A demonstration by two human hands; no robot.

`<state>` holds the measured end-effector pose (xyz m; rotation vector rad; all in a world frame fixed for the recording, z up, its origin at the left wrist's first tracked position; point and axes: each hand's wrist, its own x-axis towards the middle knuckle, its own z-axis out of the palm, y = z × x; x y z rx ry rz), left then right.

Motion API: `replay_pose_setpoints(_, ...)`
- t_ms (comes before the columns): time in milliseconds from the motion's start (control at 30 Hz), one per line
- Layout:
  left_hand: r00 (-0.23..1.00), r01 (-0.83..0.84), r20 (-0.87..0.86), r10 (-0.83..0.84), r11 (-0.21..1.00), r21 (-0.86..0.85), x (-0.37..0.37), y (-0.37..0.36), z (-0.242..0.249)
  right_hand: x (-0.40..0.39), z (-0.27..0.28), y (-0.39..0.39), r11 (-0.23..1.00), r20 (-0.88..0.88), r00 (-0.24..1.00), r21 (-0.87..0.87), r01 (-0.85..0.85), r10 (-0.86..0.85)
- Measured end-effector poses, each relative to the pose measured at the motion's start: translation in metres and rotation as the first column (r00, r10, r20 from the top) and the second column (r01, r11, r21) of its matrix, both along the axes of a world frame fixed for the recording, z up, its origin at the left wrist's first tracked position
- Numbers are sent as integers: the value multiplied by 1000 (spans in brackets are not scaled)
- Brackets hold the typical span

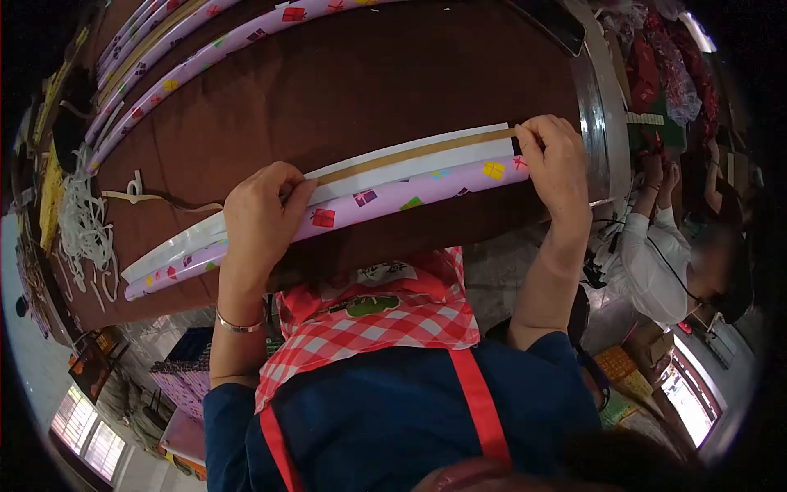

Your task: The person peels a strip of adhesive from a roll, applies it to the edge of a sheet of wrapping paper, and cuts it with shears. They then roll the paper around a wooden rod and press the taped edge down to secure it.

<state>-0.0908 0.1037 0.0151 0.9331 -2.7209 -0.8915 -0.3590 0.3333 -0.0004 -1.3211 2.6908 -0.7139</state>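
Note:
A roll of lilac wrapping paper (pixel 385 195) printed with coloured gift boxes lies across the table in front of me, its white edge (pixel 459 156) turned up. Along that edge runs a narrow brown tape strip (pixel 414 152), stretched between my hands. My left hand (pixel 264 215) pinches the strip with thumb and fingers, resting over the paper. At the far right end, my right hand (pixel 554 160) is closed on the strip's other end. Beyond my left hand, a loose tail of the strip (pixel 176 201) trails left and ends in a curl.
Several more lilac rolls (pixel 184 78) lie at the table's far left. A heap of white peeled strips (pixel 86 225) hangs by the left edge. Clear plastic wrap (pixel 592 107) covers the table's right edge. A person in a white top (pixel 656 271) works at the right.

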Motion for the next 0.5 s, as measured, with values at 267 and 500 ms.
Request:
replay_pose_setpoints(267, 1000, -12, 15, 12, 1000, 26, 1, 0, -1, 0, 0, 1, 999, -33, 999, -50, -14, 13)
replay_pose_setpoints(500, 1000, 0, -7, 0, 1000, 6, 0, 0, 0, -2, -4, 14, 991, 18, 996, -104, 89, -88)
